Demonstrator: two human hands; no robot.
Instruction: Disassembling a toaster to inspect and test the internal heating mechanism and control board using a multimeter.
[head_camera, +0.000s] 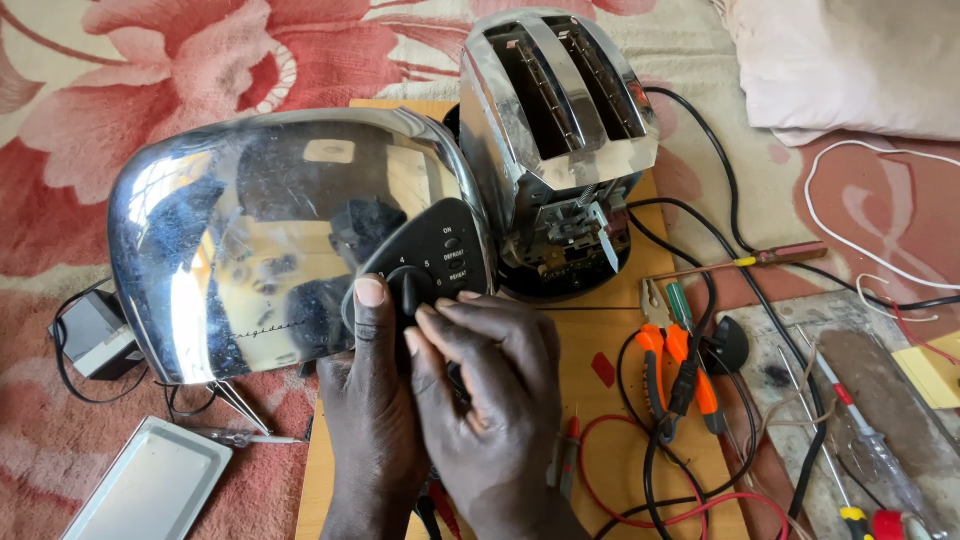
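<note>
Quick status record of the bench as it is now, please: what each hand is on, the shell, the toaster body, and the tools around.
left hand: thumb on the black control panel of the chrome shell
right hand: fingertips at the panel's knob
chrome shell: off the toaster, lying on its side
toaster body: bare, upright on its black base, slots up, inner parts showing
orange-handled pliers: on the wooden board, right of the hands
metal tray: lower left on the floral cloth
screwdrivers: far right

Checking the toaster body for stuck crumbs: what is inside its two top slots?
The toaster body stands bare of its chrome shell. Its two slots show metal guide walls and dark space, with no bread or crumbs visible. The slot bottoms are hidden in shadow.
</note>
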